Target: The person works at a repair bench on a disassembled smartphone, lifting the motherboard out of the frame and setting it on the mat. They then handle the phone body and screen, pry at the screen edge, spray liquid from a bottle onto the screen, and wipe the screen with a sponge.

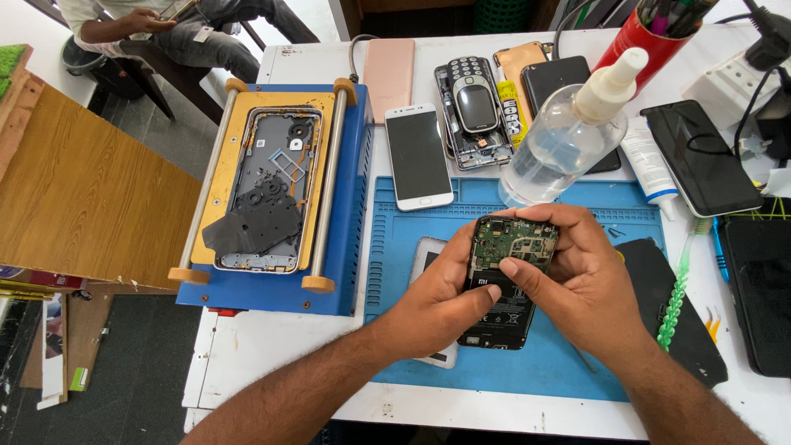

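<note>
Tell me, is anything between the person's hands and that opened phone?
Nothing visible: the left hand and right hand both grip the opened phone directly, above the blue mat. The clear bottle stands just behind, apart.

Open phone [504, 276]: bare green circuit board, matt black battery. Mat [544, 363]: blue, matt, rubbery. Bottle [560, 148]: clear glossy plastic. Side table [82, 198]: smooth wood grain.

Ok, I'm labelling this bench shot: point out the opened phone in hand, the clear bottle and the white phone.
opened phone [512, 247]: head view, green circuit board.
clear bottle [560, 144]: head view, clear body.
white phone [418, 154]: head view, grey screen.
</note>
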Action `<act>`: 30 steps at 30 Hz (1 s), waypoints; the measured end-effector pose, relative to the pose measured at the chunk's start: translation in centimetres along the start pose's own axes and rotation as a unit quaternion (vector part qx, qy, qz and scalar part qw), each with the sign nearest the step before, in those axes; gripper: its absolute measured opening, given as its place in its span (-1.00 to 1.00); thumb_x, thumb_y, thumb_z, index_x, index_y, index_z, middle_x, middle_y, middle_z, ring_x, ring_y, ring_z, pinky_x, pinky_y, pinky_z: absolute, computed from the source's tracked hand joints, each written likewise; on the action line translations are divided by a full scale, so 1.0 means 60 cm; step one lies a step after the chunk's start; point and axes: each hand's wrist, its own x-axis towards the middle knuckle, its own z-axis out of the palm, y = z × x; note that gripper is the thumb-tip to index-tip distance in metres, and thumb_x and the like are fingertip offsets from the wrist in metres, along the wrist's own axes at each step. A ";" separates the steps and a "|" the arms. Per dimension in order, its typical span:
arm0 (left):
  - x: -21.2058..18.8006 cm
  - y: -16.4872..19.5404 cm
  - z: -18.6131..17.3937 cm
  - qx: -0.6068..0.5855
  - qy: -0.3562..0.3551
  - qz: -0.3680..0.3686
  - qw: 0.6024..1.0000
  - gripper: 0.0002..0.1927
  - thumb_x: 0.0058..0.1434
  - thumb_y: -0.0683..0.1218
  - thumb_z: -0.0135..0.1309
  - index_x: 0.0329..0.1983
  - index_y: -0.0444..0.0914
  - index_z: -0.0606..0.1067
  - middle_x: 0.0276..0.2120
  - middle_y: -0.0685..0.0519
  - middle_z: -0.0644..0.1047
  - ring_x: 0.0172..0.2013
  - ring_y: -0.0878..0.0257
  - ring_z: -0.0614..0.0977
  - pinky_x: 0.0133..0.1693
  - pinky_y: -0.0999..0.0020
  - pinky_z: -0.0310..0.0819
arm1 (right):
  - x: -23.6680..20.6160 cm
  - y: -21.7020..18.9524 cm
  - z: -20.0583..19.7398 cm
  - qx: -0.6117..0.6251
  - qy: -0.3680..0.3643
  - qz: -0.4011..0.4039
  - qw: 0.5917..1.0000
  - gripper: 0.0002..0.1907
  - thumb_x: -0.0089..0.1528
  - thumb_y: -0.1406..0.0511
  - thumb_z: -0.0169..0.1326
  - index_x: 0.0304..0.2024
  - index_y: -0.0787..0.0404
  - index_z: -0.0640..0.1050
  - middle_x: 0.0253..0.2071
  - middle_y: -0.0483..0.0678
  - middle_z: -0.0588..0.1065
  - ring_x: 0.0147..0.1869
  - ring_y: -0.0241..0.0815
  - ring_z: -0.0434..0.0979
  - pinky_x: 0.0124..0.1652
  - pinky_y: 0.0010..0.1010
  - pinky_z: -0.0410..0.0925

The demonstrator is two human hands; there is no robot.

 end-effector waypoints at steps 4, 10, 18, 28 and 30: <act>-0.002 -0.002 -0.002 -0.111 0.032 0.002 0.993 -0.41 0.57 -0.19 -0.21 0.63 -0.31 0.04 0.28 -0.15 0.36 0.24 0.22 0.44 0.29 0.23 0.38 | -0.002 0.005 -0.001 -0.030 0.011 0.005 0.999 -0.36 0.27 0.42 0.15 0.36 0.22 0.23 0.10 0.11 0.53 0.13 -0.23 0.57 0.03 -0.42 0.45; -0.008 0.016 -0.017 -0.184 0.107 0.097 0.972 -0.41 0.57 -0.15 -0.22 0.62 -0.14 -0.01 0.36 -0.10 0.31 0.31 0.15 0.42 0.32 0.13 0.39 | -0.015 -0.002 0.013 -0.115 0.008 -0.060 0.992 -0.32 0.29 0.31 0.19 0.37 0.22 0.17 0.21 0.06 0.49 0.15 -0.21 0.59 0.07 -0.41 0.49; -0.038 0.014 0.010 -0.201 0.071 0.120 0.970 -0.28 0.55 -0.14 -0.25 0.66 0.04 -0.23 0.49 0.00 0.10 0.44 0.16 0.22 0.43 0.09 0.18 | -0.037 -0.052 0.074 -0.386 -0.014 -0.083 0.918 0.04 -0.02 0.17 0.45 0.42 0.23 0.23 0.20 0.13 0.40 0.09 -0.05 0.53 -0.25 -0.34 0.47; -0.057 0.030 -0.009 0.011 0.063 0.129 0.990 -0.12 0.47 0.41 -0.45 0.67 -0.16 -0.20 0.59 -0.11 0.05 0.54 -0.03 0.18 0.49 -0.02 0.12 | -0.103 -0.104 0.016 -0.455 -0.006 0.015 0.890 0.04 -0.06 0.29 0.37 0.47 0.10 0.27 0.19 0.09 0.43 0.17 -0.01 0.51 -0.01 -0.25 0.42; -0.053 0.037 -0.013 0.077 0.134 0.134 0.979 -0.18 0.50 0.36 -0.40 0.64 -0.19 -0.08 0.55 -0.15 0.13 0.50 -0.02 0.25 0.45 -0.02 0.18 | -0.136 -0.094 0.004 -0.440 -0.035 0.139 0.887 0.04 -0.04 0.25 0.39 0.48 -0.04 0.27 0.18 0.01 0.40 0.12 -0.07 0.51 -0.22 -0.28 0.51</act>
